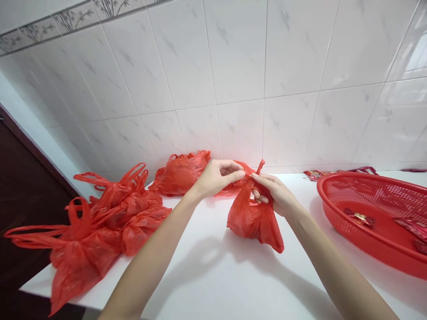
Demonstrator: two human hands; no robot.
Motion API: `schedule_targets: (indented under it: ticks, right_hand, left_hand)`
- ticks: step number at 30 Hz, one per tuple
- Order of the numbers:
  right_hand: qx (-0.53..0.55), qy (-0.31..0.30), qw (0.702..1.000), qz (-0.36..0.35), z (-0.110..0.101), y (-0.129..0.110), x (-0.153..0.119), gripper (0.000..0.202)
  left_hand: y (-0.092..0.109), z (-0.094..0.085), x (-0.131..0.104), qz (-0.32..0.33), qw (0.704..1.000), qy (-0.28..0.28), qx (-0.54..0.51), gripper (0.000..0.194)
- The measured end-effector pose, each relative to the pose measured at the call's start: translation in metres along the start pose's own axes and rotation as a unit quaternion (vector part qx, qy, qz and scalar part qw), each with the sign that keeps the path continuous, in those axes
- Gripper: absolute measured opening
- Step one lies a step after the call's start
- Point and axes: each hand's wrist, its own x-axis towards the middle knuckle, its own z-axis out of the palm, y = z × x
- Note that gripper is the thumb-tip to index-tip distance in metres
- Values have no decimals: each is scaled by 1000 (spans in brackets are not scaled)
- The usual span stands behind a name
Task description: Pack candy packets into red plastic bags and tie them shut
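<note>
A red plastic bag (pixel 248 220) with a bulging lower part is held up over the white table, its neck gathered and a twisted end sticking up. My right hand (pixel 275 193) is closed around the neck, thumb toward the twist. From the left, my left hand (pixel 220 178) pinches at the same gathered top with thumb and fingertips. What lies inside the bag is hidden by the plastic.
Several filled red bags (pixel 110 222) crowd the table's left side, some over its edge. More red bags (pixel 183 173) lie against the tiled wall (pixel 240 66). At right stands a red plastic basket (pixel 370 249) with a few wrapped packets (pixel 360 218); other packets (pixel 315 175) lie behind it.
</note>
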Motion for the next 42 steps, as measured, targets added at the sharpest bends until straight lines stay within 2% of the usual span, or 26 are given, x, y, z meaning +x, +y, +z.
schedule_targets:
  ticks: [3, 6, 8, 11, 13, 15, 17, 19, 23, 26, 30, 36, 39, 42]
  right_hand:
    - [-6, -2, 1000, -15, 1, 0, 1, 37]
    - [-46, -4, 998, -46, 1, 1, 0, 33]
    - [-85, 4, 994, -61, 0, -1, -2, 28]
    - [-133, 0, 988, -74, -3, -6, -6, 19]
    - [-153, -20, 985, -81, -6, -10, -9, 15]
    - [-170, -29, 982, -83, -8, -14, -12, 23]
    - [-194, -15, 977, -89, -9, -17, -13, 36]
    - [-233, 9, 967, -108, -10, -17, -13, 42]
    - [-314, 67, 927, -192, -12, -11, -9, 38]
    - [-364, 117, 890, -250, -13, -4, -5, 34]
    - [-404, 129, 869, -256, -11, 3, -3, 33]
    - [-429, 120, 858, -256, -13, 2, -2, 23]
    - [-455, 95, 849, -250, -16, -5, -6, 20]
    - [-454, 56, 858, -233, -18, -14, -11, 14]
  left_hand:
    - [-8, 9, -16, -31, 994, -29, -100, 22]
    - [-11, 29, -26, -54, 987, -31, -146, 19]
    - [-12, 41, -30, -54, 989, -16, -140, 12]
    - [-14, 50, -30, -29, 997, 38, -58, 5]
    - [-18, 51, -28, -4, 996, 89, 7, 12]
    - [-23, 48, -23, 15, 994, 104, 14, 22]
    - [-30, 45, -18, 10, 996, 67, -56, 33]
    - [-37, 42, -12, -30, 988, 11, -148, 41]
    - [-48, 42, -3, -153, 957, -46, -244, 44]
    - [-52, 49, -2, -189, 928, -67, -313, 54]
    - [-51, 58, -4, -210, 897, -72, -381, 47]
    - [-45, 61, -3, -243, 875, -28, -418, 29]
    - [-45, 59, -2, -263, 863, 4, -431, 28]
    - [-46, 57, -2, -265, 860, 10, -437, 29]
